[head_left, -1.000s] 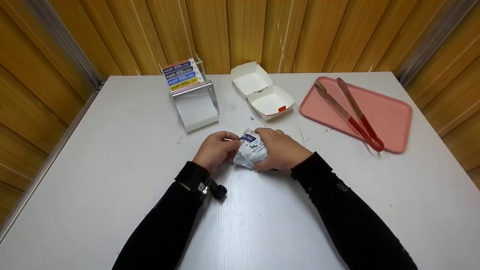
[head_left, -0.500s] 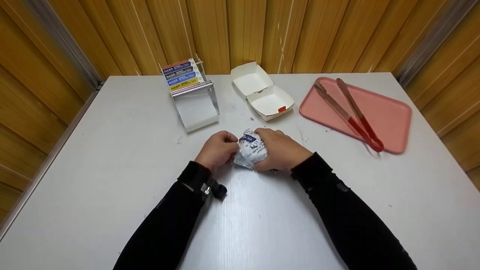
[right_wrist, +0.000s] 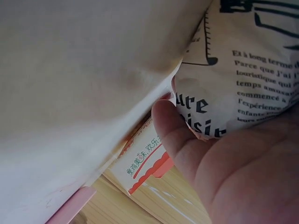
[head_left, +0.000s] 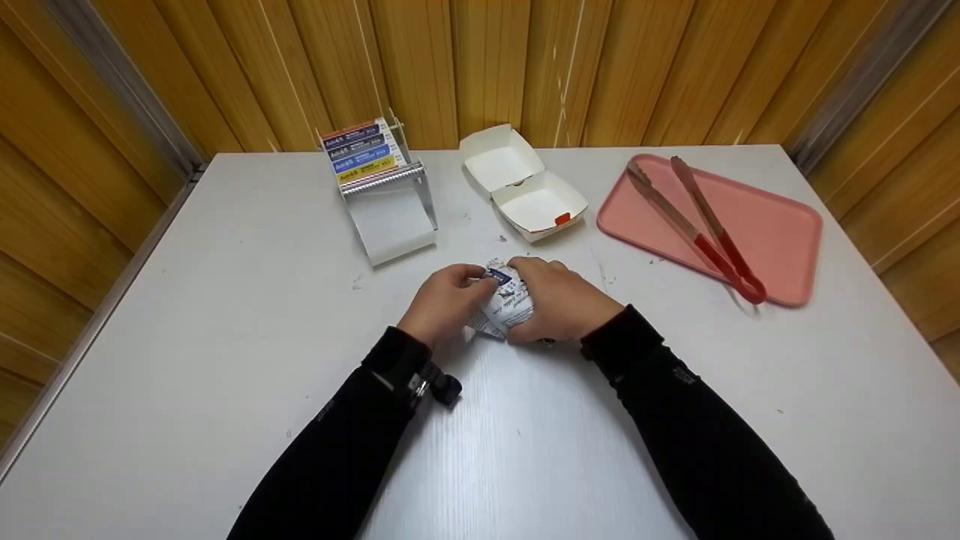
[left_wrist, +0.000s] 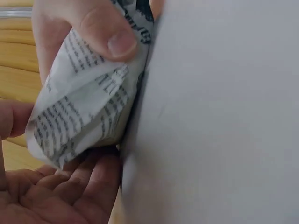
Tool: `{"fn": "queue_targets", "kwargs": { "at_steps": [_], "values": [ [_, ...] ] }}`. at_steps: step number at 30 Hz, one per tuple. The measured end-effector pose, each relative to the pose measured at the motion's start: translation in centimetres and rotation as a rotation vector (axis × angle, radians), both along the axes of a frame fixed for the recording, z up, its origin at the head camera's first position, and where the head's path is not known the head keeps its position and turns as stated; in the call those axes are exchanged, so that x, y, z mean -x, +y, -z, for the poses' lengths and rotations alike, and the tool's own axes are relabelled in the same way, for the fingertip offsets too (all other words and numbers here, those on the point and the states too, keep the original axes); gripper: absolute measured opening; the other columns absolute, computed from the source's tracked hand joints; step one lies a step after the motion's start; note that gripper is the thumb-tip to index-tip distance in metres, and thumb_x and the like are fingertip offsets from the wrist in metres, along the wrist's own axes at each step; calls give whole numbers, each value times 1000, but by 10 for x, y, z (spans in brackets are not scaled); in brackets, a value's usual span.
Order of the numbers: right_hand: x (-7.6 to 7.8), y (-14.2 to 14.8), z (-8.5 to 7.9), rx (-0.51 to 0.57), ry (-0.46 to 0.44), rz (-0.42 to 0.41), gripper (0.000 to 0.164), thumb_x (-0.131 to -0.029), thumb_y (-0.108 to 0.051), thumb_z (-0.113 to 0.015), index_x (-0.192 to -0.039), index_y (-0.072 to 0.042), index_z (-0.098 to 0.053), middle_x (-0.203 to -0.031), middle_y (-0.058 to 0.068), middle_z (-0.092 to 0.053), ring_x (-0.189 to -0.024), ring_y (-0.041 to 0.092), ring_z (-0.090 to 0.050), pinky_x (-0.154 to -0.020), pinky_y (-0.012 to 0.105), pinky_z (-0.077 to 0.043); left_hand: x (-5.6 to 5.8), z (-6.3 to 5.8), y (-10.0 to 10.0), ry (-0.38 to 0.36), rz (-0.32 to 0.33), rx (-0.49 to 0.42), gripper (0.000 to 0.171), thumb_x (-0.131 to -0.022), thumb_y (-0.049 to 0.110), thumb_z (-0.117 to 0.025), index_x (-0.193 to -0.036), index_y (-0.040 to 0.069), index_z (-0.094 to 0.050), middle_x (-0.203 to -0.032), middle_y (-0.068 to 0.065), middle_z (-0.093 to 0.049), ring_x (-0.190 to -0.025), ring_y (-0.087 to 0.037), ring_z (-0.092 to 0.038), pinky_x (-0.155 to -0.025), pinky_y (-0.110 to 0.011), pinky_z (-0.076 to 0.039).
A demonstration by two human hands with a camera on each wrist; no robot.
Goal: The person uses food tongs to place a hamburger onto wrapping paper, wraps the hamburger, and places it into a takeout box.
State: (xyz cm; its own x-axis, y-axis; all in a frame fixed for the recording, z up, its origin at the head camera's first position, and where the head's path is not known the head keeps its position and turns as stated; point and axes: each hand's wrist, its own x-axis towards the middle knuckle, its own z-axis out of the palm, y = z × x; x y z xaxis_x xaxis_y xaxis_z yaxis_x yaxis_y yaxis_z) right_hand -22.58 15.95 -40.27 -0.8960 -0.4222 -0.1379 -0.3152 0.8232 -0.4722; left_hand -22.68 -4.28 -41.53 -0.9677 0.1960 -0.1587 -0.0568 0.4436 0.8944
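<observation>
A round, burger-like bundle wrapped in white printed paper [head_left: 510, 301] rests on the table in front of me, a dark label on its top. My right hand [head_left: 564, 298] grips it from the right; in the left wrist view its thumb [left_wrist: 122, 45] presses on the printed wrapper [left_wrist: 86, 100]. On the left side, my left hand [head_left: 448, 301] pinches the bundle's end, thumb above near the label. The left wrist view shows the left fingers [left_wrist: 100, 175] reaching in under the wrapper's folded end, where a tan edge peeks out. Paper hides what is inside.
An open white carton [head_left: 541, 201] with a red tab stands behind the bundle. Red-handled tongs [head_left: 724, 259] lie across a pink tray [head_left: 787, 247] at the right. A metal label dispenser [head_left: 386, 180] with a white strip hanging out stands back left.
My left hand first draws its fingers in at the paper's left end, then moves right and closer over the bundle. The right hand keeps its grip, and the bundle stays in place.
</observation>
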Motion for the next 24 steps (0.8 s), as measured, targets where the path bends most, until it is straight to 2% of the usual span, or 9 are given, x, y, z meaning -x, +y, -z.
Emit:
{"fn": "queue_targets", "kwargs": {
  "at_steps": [5,9,13,17,19,24],
  "values": [
    [2,2,-1,-3,2,-21,93,-71,-35,-92,-150,-13,-46,-134,5,-61,-117,27,-57,-99,46,-51,4,2,-4,-43,40,-31,55,-96,36,-73,-142,8,-63,-128,-12,-74,-115,-21,-68,-102,-36,-53],
    [6,9,0,14,-15,-40,85,-71,-32,-94,-142,-15,-51,-125,2,-64,-112,24,-60,-99,43,-52,7,1,-2,-62,70,-29,63,-97,36,-74,-149,7,-55,-130,-13,-73,-109,-20,-70,-94,-33,-55],
    [8,17,-3,8,-53,-38,77,-71,-31,-94,-135,-19,-54,-114,0,-66,-104,22,-61,-93,41,-52,11,-6,3,-6,72,18,65,-101,41,-67,-154,9,-48,-133,-10,-70,-114,-24,-68,-98,-38,-55],
    [6,26,-8,-22,-73,-21,76,-70,-30,-94,-134,-21,-54,-112,-1,-66,-103,22,-60,-91,40,-51,26,-15,13,80,104,146,65,-105,44,-61,-159,15,-43,-140,-10,-65,-126,-28,-63,-110,-46,-49],
    [4,31,-9,-44,-72,-10,78,-70,-30,-94,-137,-21,-54,-114,0,-66,-107,23,-58,-92,41,-50,37,-18,21,90,143,227,67,-105,44,-61,-163,19,-38,-144,-11,-63,-130,-28,-61,-112,-46,-48],
    [-1,44,-13,-133,-7,-6,89,-70,-33,-93,-146,-14,-52,-129,10,-59,-123,32,-48,-106,50,-44,61,-25,43,116,232,453,74,-103,40,-63,-167,25,-29,-155,-16,-55,-142,-29,-55,-118,-44,-44]
  ]
}}
